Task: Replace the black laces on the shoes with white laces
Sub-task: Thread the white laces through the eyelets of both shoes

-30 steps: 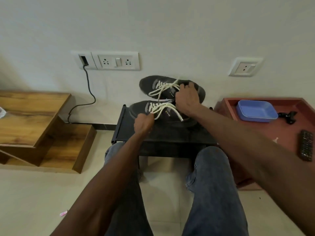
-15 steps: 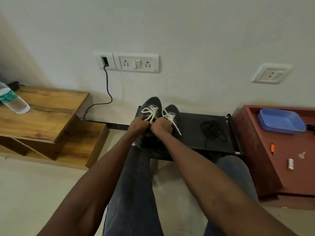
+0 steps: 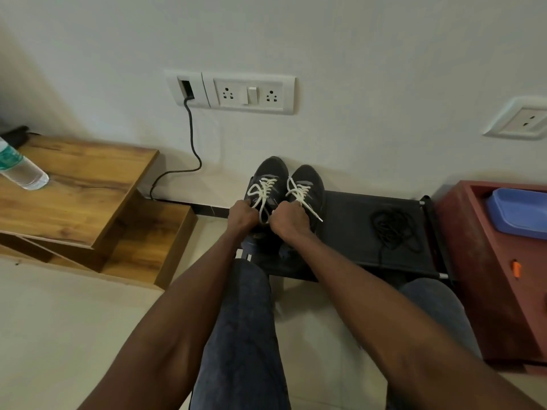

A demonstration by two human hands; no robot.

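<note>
Two dark grey shoes stand side by side at the left end of a low black stand [image 3: 349, 229], toes toward the wall. Both the left shoe [image 3: 270, 173] and the right shoe [image 3: 309, 180] carry white laces [image 3: 263, 189]. My left hand [image 3: 243, 216] grips the left shoe at its opening. My right hand [image 3: 288, 221] grips the right shoe the same way. A loose white lace end [image 3: 313, 213] hangs beside my right hand. The black laces [image 3: 390, 227] lie in a tangled pile on the stand, to the right.
A wooden stepped shelf [image 3: 88, 184] with a water bottle [image 3: 20, 170] stands at the left. A red cabinet [image 3: 479, 241] holding a blue tray [image 3: 521, 211] is at the right. A cable [image 3: 192, 143] hangs from the wall sockets. My knees are below the stand.
A second ago the shoes lay sideways, one behind the other. Both hands have turned them to stand side by side at the stand's left end, and the view has shifted left.
</note>
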